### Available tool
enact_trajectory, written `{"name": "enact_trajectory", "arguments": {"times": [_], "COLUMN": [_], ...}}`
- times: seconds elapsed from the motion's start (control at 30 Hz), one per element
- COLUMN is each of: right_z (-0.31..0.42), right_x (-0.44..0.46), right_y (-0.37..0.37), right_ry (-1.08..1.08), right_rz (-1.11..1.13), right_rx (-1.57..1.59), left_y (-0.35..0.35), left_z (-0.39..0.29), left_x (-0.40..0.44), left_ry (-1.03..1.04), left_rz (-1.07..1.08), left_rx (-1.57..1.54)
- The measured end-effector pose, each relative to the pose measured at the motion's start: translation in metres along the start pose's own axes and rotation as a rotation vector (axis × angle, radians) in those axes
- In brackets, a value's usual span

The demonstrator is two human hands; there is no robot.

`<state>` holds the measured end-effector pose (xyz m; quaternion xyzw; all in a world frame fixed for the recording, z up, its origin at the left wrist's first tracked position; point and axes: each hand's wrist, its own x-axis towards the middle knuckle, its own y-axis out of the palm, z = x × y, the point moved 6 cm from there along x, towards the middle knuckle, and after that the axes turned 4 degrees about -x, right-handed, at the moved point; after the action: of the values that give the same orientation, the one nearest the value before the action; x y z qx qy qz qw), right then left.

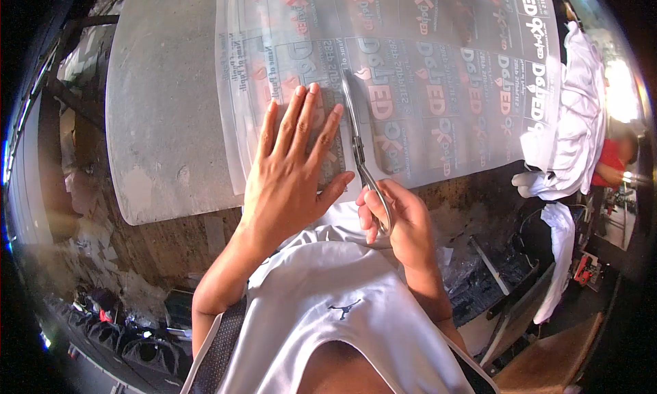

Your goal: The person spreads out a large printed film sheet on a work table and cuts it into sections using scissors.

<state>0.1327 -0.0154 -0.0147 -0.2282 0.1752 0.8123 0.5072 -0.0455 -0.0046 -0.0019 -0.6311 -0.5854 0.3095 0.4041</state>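
Note:
A large translucent sheet printed with rows of reversed lettering and logos (431, 86) lies over a grey board (164, 113). Flat on the sheet rests my left hand (291, 161), its fingers spread and pointing away from me. Just to its right, my right hand (404, 219) grips the handles of long metal scissors (358, 144). The scissor blades point away from me and lie along the sheet, close to my left fingertips. Part of the handles is hidden by my right fingers.
White cloth (582, 113) is bunched at the sheet's right edge, with a strip hanging below. A person in red (612, 163) is partly visible at the far right. Wooden boards (547, 356) stand at the lower right; dark clutter (147, 349) lies at the lower left.

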Motion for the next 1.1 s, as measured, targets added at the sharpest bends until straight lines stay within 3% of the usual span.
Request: {"name": "enact_trajectory", "arguments": {"times": [1.1], "right_z": [0.017], "right_x": [0.019], "right_y": [0.002], "right_ry": [-0.034], "right_rz": [0.029], "right_rx": [0.008], "left_y": [-0.002], "left_z": [0.002], "left_x": [0.002], "left_ry": [-0.008], "left_rz": [0.025], "left_rx": [-0.026]}}
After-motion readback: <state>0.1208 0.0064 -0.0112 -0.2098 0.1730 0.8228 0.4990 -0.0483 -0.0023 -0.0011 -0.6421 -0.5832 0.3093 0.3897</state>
